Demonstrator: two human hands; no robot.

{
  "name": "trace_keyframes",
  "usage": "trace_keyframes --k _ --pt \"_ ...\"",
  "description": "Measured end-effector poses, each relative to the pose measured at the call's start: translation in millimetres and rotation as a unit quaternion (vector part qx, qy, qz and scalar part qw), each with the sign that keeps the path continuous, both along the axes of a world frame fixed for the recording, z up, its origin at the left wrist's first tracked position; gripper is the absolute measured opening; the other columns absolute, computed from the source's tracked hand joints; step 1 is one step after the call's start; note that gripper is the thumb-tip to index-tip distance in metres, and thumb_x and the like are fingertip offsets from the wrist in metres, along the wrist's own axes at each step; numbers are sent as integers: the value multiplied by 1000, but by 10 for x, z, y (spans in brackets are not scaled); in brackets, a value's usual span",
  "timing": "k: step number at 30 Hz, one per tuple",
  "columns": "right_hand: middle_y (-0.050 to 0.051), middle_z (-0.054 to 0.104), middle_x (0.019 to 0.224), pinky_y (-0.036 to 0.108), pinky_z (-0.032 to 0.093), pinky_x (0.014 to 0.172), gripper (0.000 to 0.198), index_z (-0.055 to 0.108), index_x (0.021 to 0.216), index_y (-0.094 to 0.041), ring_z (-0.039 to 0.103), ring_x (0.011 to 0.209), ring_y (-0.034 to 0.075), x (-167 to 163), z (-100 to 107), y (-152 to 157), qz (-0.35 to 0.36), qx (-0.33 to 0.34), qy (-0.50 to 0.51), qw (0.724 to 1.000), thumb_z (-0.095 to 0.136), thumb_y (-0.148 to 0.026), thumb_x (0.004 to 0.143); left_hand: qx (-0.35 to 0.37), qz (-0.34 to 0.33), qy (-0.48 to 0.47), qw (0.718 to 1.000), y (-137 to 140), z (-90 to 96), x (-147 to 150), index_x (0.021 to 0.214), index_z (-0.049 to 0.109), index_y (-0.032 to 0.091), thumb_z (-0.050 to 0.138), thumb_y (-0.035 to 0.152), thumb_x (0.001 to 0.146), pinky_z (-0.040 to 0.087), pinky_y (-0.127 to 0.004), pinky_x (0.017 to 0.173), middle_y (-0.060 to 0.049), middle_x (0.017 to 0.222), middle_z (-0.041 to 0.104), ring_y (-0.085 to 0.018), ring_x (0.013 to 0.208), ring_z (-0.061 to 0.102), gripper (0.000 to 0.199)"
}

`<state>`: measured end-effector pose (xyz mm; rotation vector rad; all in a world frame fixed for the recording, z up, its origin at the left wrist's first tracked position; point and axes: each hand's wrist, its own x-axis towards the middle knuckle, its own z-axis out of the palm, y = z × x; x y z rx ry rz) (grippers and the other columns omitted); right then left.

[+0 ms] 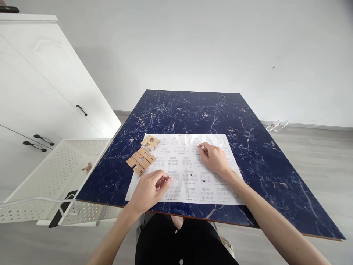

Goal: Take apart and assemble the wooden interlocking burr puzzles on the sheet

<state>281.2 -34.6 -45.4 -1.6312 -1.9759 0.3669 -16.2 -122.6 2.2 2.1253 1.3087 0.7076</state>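
A large white printed sheet (183,169) lies on a dark blue marbled table (187,110). My left hand (150,189) rests at its lower left, fingers curled in toward the thumb, with nothing visible in them. On the right side of the sheet lies my right hand (215,157), its fingers also curled and holding nothing I can see. Flat wooden puzzle pieces with numbers and cut-out holes (141,160) sit just beyond my left hand, overlapping the sheet's left edge. Behind them, a small wooden block assembly (150,142) rests on the sheet's upper left corner.
To the left stand a white cabinet (55,81) with black handles and a white perforated cart (55,176), with a small wooden piece (87,168) in it. A white cable (35,199) crosses the cart. Clear plastic items (277,126) lie by the wall.
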Motion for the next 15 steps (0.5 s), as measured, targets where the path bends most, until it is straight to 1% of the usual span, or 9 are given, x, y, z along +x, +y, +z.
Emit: trace_keyframes --k 3,8,12,15 --pt "2 70 69 29 35 55 32 71 115 -20 57 55 18 -2 4 1 13 2 8 1000 45 -36 107 -56 3 -30 998 4 -15 -15 78 56 20 59 39 106 37 -26 57 4 66 54 -12 60 49 34" --pt "1 68 66 29 35 53 33 71 111 -19 56 53 17 -7 1 6 25 -2 17 1000 44 -37 107 -109 19 -78 991 8 -20 -87 73 53 19 57 42 105 31 -26 55 5 64 45 -11 58 40 39" --pt "1 68 66 29 36 53 32 71 110 -19 56 53 17 -4 -8 14 27 -4 19 999 45 -37 107 -126 44 -108 985 6 -10 -107 73 52 20 56 43 105 31 -25 54 4 66 44 -11 59 38 40" --pt "2 69 68 28 35 53 32 71 108 -20 57 53 17 -6 -14 20 30 -8 17 999 45 -38 107 -126 46 -110 985 4 -10 -104 72 52 20 57 43 105 31 -25 54 4 65 44 -11 58 38 40"
